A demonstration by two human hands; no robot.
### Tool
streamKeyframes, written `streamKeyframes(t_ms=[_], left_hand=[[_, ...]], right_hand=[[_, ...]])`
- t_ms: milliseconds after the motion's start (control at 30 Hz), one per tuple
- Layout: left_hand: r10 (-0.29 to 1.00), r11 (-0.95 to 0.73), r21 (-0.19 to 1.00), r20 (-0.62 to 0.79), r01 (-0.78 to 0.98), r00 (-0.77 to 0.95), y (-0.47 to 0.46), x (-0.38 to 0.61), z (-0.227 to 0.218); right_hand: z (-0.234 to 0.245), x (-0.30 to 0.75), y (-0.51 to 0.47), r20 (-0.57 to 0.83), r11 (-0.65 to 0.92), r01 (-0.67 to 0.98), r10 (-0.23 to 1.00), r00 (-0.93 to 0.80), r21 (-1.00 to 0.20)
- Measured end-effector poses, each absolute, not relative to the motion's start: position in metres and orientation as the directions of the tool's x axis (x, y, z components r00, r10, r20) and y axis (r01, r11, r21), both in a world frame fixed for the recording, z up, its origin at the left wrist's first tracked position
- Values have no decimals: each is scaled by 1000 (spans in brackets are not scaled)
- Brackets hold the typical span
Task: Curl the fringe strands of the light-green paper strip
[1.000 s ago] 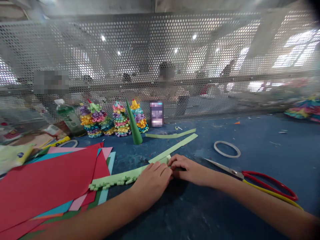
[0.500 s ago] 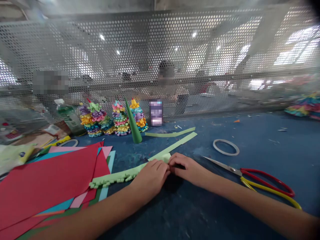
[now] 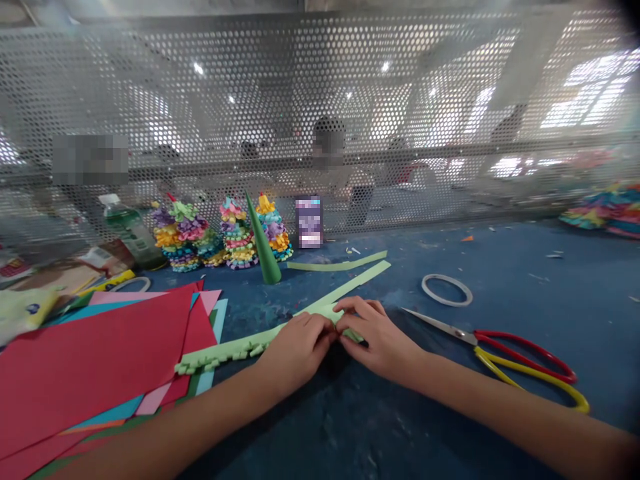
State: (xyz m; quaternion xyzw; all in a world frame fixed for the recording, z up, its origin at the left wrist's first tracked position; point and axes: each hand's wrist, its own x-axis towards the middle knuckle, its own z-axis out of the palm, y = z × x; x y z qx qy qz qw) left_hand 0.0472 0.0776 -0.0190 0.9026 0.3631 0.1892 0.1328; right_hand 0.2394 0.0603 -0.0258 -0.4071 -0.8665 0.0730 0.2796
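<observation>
A light green paper strip point(image 3: 235, 350) with curled fringe along its near edge runs from the coloured sheets into my hands. My left hand point(image 3: 300, 340) is closed, pinching the strip near its right end. Right beside it, the fingers of my right hand point(image 3: 367, 330) pinch the strip's end, part of which shows under them. The fingertips nearly meet and hide the paper between them. Behind the hands lie a plain light green strip point(image 3: 350, 287) and a thinner green strip point(image 3: 340, 265). A dark green paper cone point(image 3: 265, 250) stands upright beyond.
Scissors point(image 3: 465, 335) with red and yellow handles lie at right, near a tape roll point(image 3: 447, 291). Red paper sheets point(image 3: 100, 360) are stacked at left. Several fringed paper trees point(image 3: 240, 233), a green bottle point(image 3: 131, 233) and a phone point(image 3: 309, 223) stand before a perforated metal screen point(image 3: 225, 120).
My right hand has turned and its fingers have spread slightly over the strip's end. My left thumb and fingers have shifted on the strip. The view has moved slightly.
</observation>
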Motion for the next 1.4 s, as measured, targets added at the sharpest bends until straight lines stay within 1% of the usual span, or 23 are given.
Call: streamKeyframes(t_ms=[100, 200, 267, 333, 400, 500, 567, 633, 700, 800, 867, 933, 1000, 1067, 1133, 1167, 1233, 1300, 1400], left_hand=[[667, -744, 305, 273, 595, 694, 76, 48, -20], [642, -766, 277, 278, 580, 714, 75, 48, -21], [639, -769, 260, 266, 584, 722, 75, 48, -21], [619, -785, 214, 259, 581, 741, 76, 48, -21], [586, -809, 131, 255, 573, 769, 77, 48, -22], [561, -815, 0, 254, 580, 788, 77, 48, -23], [558, -810, -38, 260, 585, 788, 77, 47, -24], [561, -809, -20, 268, 587, 783, 78, 47, -25], [575, -805, 19, 276, 594, 770, 78, 47, -26], [598, -791, 58, 283, 610, 749, 78, 46, -27], [614, -782, 88, 279, 617, 738, 78, 46, -27], [635, -768, 130, 278, 627, 720, 78, 47, -26], [646, -760, 152, 282, 631, 710, 77, 47, -25], [632, -770, 121, 281, 627, 722, 76, 48, -24], [604, -787, 47, 261, 615, 753, 74, 49, -23], [593, -792, 14, 249, 610, 765, 73, 49, -22], [590, -794, -14, 230, 608, 774, 72, 50, -21], [594, -791, -14, 220, 611, 774, 71, 50, -21], [590, -796, 9, 236, 605, 772, 72, 48, -22]], right_hand=[[-25, 240, 62, 404, 621, 653, 782, -474, -435], [-24, 242, 67, 352, 554, 573, 830, -432, -604], [-23, 244, 70, 305, 516, 496, 841, -447, -698], [-23, 246, 74, 267, 486, 461, 846, -462, -743], [-24, 248, 77, 238, 459, 455, 854, -463, -763], [-26, 249, 80, 210, 451, 449, 846, -490, -771], [-26, 247, 79, 215, 477, 476, 836, -504, -739], [-27, 245, 75, 254, 518, 536, 834, -490, -667], [-27, 241, 69, 311, 565, 605, 821, -478, -562], [-26, 238, 60, 367, 635, 658, 772, -519, -405], [-26, 237, 58, 388, 652, 662, 756, -527, -370], [-26, 238, 60, 394, 630, 658, 775, -495, -413], [-25, 239, 65, 353, 579, 633, 815, -459, -514], [-24, 241, 71, 274, 527, 578, 839, -469, -623], [-24, 243, 76, 210, 493, 525, 835, -508, -694], [-24, 244, 79, 195, 487, 501, 828, -526, -715], [-24, 247, 82, 194, 482, 459, 817, -544, -746], [-25, 248, 83, 210, 493, 425, 804, -556, -759], [-26, 249, 83, 214, 520, 444, 790, -575, -729]])
